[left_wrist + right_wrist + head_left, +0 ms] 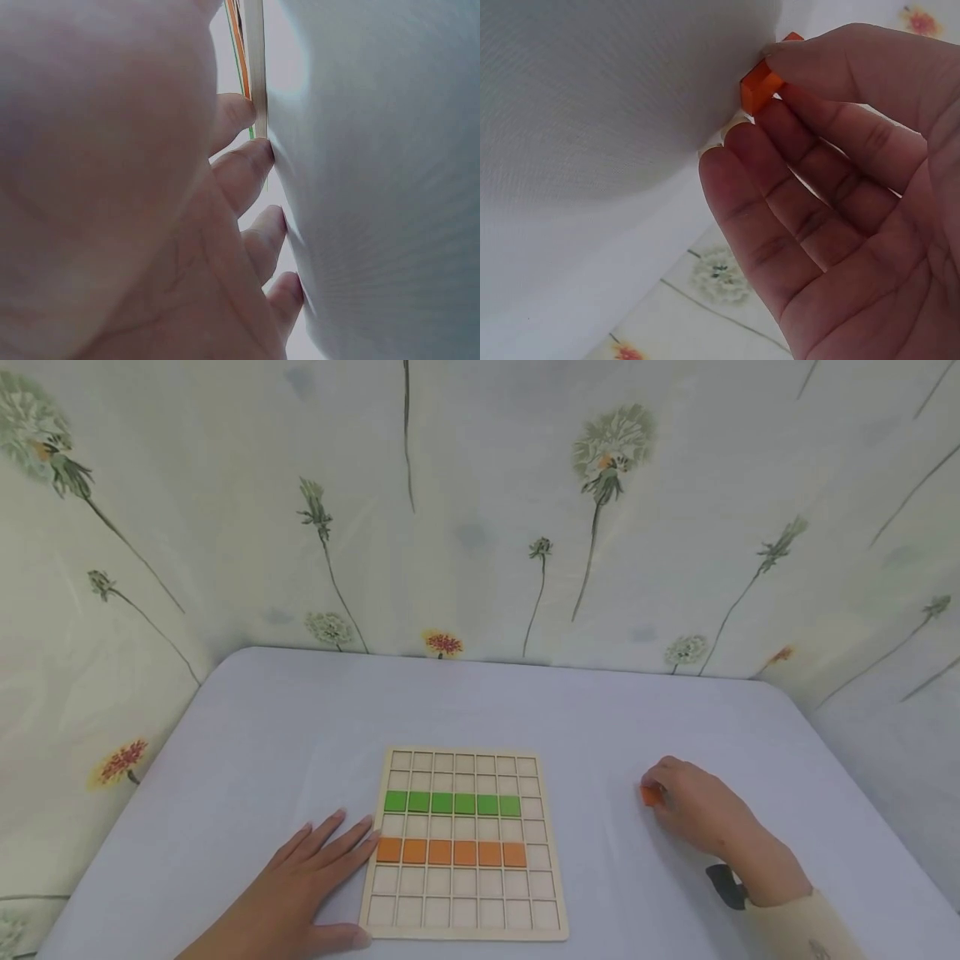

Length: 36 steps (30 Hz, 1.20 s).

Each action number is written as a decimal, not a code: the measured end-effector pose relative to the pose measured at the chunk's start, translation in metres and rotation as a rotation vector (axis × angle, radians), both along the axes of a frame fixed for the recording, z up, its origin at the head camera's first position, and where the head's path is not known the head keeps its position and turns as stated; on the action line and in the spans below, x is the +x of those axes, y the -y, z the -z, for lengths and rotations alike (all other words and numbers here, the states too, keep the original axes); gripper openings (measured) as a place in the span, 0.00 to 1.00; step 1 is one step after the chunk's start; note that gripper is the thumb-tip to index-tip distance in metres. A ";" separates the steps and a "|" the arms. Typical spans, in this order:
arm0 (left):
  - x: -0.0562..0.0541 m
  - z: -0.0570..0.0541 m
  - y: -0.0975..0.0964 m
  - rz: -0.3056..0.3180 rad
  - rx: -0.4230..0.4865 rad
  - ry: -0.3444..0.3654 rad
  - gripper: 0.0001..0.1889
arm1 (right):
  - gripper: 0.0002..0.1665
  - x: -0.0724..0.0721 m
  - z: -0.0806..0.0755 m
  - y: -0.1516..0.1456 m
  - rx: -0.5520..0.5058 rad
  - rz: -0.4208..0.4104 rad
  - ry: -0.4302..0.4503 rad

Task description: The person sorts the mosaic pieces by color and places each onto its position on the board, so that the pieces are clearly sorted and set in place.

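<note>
On the white-covered table lies a square-gridded wooden board. A row of green square tiles fills most of one grid row, and a row of orange square tiles sits lower down. My left hand rests with spread fingers on the cloth, its index fingertip and thumb at the board's left edge. To the right of the board, my right hand pinches an orange tile between thumb and fingers at the cloth. The fingers partly hide that tile.
The white cloth spreads around the board, out to the table's rounded far corners. Behind the table hangs a curtain-like backdrop printed with dandelions. A black band shows at the right wrist, below a light sleeve.
</note>
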State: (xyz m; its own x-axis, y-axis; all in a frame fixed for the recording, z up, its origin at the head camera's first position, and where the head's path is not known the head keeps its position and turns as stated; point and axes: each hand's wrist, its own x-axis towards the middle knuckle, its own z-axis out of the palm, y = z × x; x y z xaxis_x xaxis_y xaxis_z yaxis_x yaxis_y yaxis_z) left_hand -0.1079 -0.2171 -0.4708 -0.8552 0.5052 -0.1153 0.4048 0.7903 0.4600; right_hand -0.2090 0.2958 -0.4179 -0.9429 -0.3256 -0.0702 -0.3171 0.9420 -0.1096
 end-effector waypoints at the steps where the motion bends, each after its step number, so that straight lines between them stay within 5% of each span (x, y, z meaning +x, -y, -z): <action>1: 0.000 0.000 0.000 -0.004 -0.001 0.004 0.57 | 0.09 -0.001 0.000 0.000 0.000 0.005 0.000; 36: 0.000 -0.003 0.000 -0.003 0.015 0.011 0.57 | 0.08 -0.003 -0.002 0.001 0.040 0.076 0.066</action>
